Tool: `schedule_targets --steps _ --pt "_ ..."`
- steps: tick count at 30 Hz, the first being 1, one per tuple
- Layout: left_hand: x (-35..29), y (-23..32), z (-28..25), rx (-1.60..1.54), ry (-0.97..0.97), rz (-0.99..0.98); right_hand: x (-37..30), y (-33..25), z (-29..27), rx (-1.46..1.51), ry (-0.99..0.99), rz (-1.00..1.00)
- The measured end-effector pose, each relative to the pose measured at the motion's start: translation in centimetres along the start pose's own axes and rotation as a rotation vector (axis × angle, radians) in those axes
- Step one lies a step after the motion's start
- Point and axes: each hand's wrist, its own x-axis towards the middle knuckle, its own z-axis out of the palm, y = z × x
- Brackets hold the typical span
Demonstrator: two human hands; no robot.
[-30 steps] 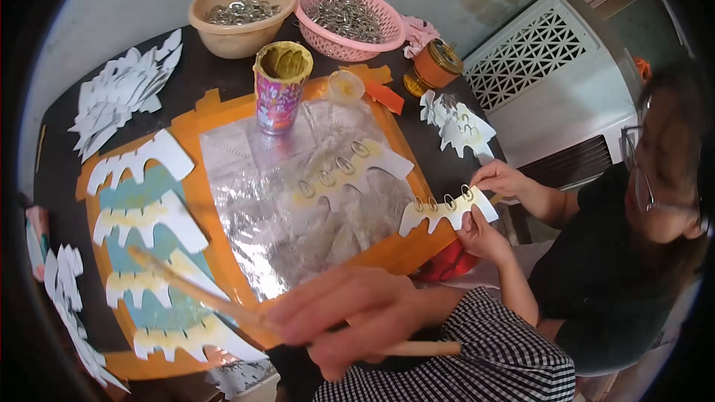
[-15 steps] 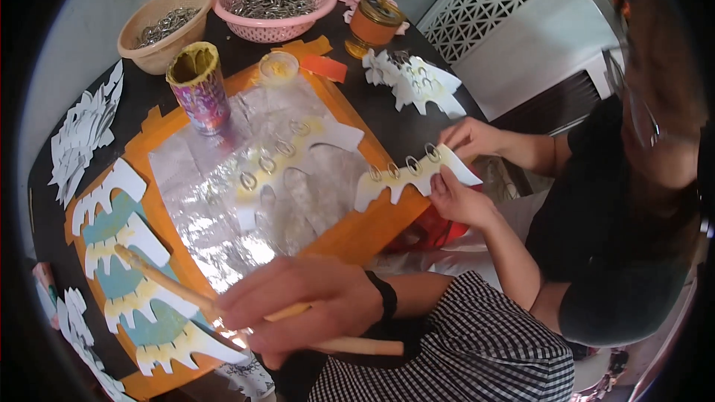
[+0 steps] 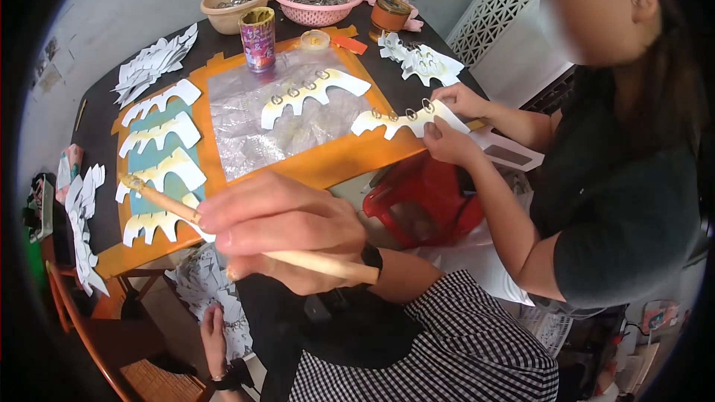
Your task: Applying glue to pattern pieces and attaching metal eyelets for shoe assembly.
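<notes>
My right hand (image 3: pixel 290 231) is closed round a thin wooden stick (image 3: pixel 320 264), its tip coated with yellowish paste, held above the table's near edge. Low at the left, my left hand (image 3: pixel 214 335) hangs below the table against a pile of white cutouts (image 3: pixel 205 279). Its fingers look curled together; what they grip is hidden. Beyond the stick, a white scalloped cutout (image 3: pixel 328 91) with yellow smears and several metal rings lies on a clear plastic sheet (image 3: pixel 246 145). Several similar cutouts (image 3: pixel 160 134) lie in a column on a teal patch at the left.
At the right a co-worker's hands (image 3: pixel 450 138) hold a ringed cutout (image 3: pixel 402 120). A paste-crusted purple can (image 3: pixel 258 48), a pink basket (image 3: pixel 316 11) and a beige basin (image 3: pixel 223 18) of metal rings stand at the back. A red stool (image 3: pixel 417 205) stands beside the table.
The view has swung, showing more of the floor and the co-worker. My left hand has come into sight below the table. My right hand still grips the stick.
</notes>
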Motion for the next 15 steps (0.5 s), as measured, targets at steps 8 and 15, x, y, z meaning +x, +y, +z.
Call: schedule_targets --steps 8,15 --pt "-1.4 13.2 5.5 0.090 -0.079 0.423 -0.7 -0.6 -1.9 -0.217 -0.063 -0.105" --pt "-2.0 21.7 8.7 0.421 -0.094 0.778 0.2 -0.2 -3.9 -0.315 -0.078 0.009"
